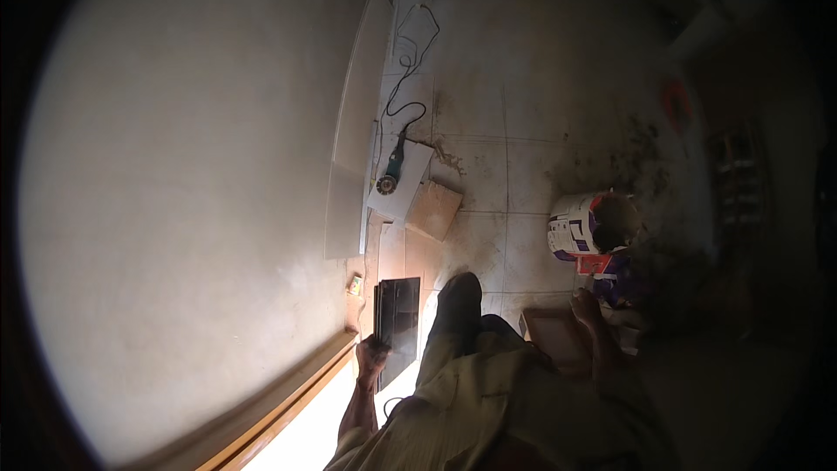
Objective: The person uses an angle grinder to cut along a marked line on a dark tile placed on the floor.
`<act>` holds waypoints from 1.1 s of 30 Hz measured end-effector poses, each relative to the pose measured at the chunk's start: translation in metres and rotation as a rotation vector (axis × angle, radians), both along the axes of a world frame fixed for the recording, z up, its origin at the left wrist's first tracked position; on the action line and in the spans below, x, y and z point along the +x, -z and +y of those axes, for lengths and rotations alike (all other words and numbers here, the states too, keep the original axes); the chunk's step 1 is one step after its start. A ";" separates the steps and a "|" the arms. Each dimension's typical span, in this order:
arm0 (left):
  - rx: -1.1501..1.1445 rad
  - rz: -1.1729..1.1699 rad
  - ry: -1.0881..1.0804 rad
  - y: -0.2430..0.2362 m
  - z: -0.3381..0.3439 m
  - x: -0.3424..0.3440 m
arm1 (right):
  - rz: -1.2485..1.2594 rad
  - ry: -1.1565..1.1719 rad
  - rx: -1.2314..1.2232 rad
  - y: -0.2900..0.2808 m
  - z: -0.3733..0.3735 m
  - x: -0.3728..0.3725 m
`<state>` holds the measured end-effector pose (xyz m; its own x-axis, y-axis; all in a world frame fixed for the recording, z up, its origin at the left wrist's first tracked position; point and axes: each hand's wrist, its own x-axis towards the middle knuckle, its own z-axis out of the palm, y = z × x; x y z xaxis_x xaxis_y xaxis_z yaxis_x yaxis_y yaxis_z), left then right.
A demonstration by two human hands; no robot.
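My left hand [372, 356] is closed around the near left edge of dark, glossy flat panels [401, 318], which look like stacked tiles. They stand beside my left leg, close to the wall. My right hand [588, 307] hangs on the right, beside a brown framed panel [556, 337] and near a purple and red bag [610, 279]. Dim light hides how its fingers are held, and I make out nothing in it. Ahead on the left, an angle grinder [391, 173] rests on a pale board [403, 196].
A wooden block [434, 211] lies beside the board. The grinder's black cord [405, 78] runs away along the wall [192, 166]. To the right stands a white and purple bucket [575, 225], with dirt scattered over the tiled floor [471, 174]. A wooden sill [288, 397] borders the bright opening.
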<state>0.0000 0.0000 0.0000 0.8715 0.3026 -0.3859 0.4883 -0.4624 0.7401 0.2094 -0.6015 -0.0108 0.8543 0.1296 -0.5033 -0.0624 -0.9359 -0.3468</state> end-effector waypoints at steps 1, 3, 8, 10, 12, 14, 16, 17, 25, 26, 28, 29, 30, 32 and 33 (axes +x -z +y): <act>0.008 0.023 -0.018 -0.008 -0.005 -0.011 | 0.010 0.005 0.002 -0.003 0.008 0.009; -0.123 0.065 -0.215 -0.050 -0.051 0.067 | 0.033 -0.007 -0.050 -0.018 -0.008 0.053; 0.068 -0.134 -0.080 -0.010 -0.045 0.167 | -0.032 -0.083 0.021 -0.006 0.008 0.204; 0.048 0.011 -0.101 -0.004 -0.057 0.192 | -0.086 -0.073 0.026 -0.002 0.000 0.248; 0.017 0.155 -0.124 -0.003 -0.079 0.225 | -0.080 -0.141 -0.011 -0.007 -0.014 0.303; 0.123 0.269 -0.121 -0.004 -0.080 0.288 | -0.093 -0.115 0.106 0.018 -0.019 0.371; 0.166 0.352 -0.134 -0.014 -0.083 0.319 | -0.048 -0.065 0.169 0.028 -0.011 0.399; 0.203 0.393 -0.121 -0.019 -0.085 0.332 | -0.035 -0.041 0.203 0.033 -0.004 0.412; 0.192 0.405 -0.213 -0.001 -0.141 0.463 | 0.043 -0.391 0.161 0.058 0.038 0.551; 0.182 0.366 -0.227 -0.001 -0.146 0.482 | 0.071 -0.428 0.201 0.064 0.046 0.578; 0.181 0.338 -0.286 0.010 -0.166 0.509 | 0.112 -0.508 0.256 0.075 0.072 0.633; 0.206 0.349 -0.267 0.025 -0.181 0.520 | 0.142 -0.579 0.248 0.089 0.083 0.658; 0.227 0.367 -0.242 0.042 -0.195 0.533 | 0.176 -0.645 0.237 0.104 0.097 0.684; 0.149 0.361 -0.267 0.032 -0.189 0.568 | 0.190 -0.791 0.216 0.083 0.141 0.730; 0.131 0.316 -0.295 0.022 -0.180 0.586 | 0.181 -0.852 0.215 0.066 0.174 0.760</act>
<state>0.5855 -0.1801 -0.0218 0.5863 0.5844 -0.5610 0.8058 -0.3494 0.4782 0.9690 -0.4273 -0.0768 0.3355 0.7905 -0.5124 0.5527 -0.6057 -0.5724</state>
